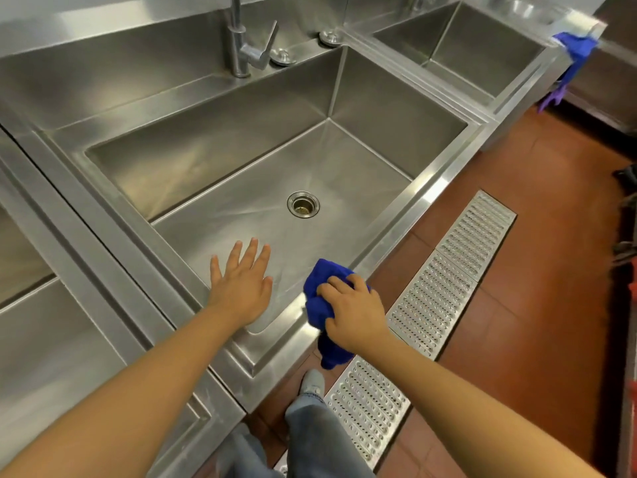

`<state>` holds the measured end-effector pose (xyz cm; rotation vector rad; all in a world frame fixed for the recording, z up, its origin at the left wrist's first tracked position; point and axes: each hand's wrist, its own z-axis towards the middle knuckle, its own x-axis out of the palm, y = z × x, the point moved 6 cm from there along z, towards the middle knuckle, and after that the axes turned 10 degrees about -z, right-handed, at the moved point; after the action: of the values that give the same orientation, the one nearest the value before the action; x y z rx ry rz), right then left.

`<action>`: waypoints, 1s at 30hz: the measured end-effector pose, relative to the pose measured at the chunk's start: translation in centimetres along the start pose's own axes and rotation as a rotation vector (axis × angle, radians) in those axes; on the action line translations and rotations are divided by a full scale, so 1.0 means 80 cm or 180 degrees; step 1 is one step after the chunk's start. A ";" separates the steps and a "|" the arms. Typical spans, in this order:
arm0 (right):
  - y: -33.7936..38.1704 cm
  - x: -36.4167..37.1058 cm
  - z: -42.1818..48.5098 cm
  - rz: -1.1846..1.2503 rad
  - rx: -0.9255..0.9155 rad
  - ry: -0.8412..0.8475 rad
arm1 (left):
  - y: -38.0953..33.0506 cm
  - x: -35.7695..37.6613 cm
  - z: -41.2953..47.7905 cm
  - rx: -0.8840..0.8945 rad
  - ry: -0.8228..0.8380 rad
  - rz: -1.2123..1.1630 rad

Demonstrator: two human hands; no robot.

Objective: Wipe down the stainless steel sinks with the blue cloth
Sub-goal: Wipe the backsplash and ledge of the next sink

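Red-brown tile floor [551, 236] crossed by a perforated metal drain grate [448, 288]; a steel wall [103, 15] reflects soft light.

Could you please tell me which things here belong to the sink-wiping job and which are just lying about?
Job: blue cloth, gripped by the right hand; middle sink; far sink; left hand, open at the near edge.
Lying about: faucet; floor grate; blue item draped on the far corner.

stainless counter [427, 198] carries a faucet [238, 36] and two round caps [282, 56] on its rear ledge; blue cloth [319, 294] touches the front rim.
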<state>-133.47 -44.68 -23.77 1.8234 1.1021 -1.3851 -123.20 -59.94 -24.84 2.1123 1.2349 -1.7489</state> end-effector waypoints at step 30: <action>-0.055 -0.004 0.016 0.0305 0.1135 0.0313 | 0.024 0.004 -0.024 0.0003 0.0140 0.0053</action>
<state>-137.97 -43.71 -23.70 2.1852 0.8403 -1.5230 -120.51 -59.93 -25.26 2.1663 1.2241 -1.7055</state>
